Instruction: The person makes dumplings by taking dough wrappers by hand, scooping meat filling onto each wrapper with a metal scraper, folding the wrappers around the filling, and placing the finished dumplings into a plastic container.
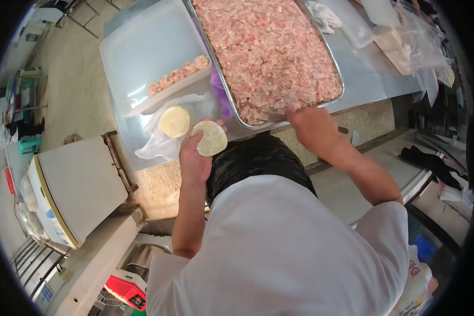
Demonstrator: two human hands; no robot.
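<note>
My left hand (pixel 195 159) holds a round, pale dough wrapper (pixel 211 138), fingers curled around its edge. Beside it, a stack of similar wrappers (pixel 175 121) sits on a white plastic sheet (pixel 154 138). My right hand (pixel 314 129) is closed at the near edge of a large metal tray (pixel 260 126) filled with pink minced meat filling (pixel 271 55). A thin metal tool (pixel 274 116), mostly hidden, reaches from its fingers into the filling. Several filled dumplings (pixel 179 76) line the near side of a translucent plastic box (pixel 147 42), left of the tray.
The metal table (pixel 374 79) carries a white cloth (pixel 324 16) and clear plastic bags (pixel 418 42) at right. A purple cloth (pixel 221 95) lies between box and tray. A white-topped cabinet (pixel 84 184) stands left, with a red device (pixel 126 291) lower down.
</note>
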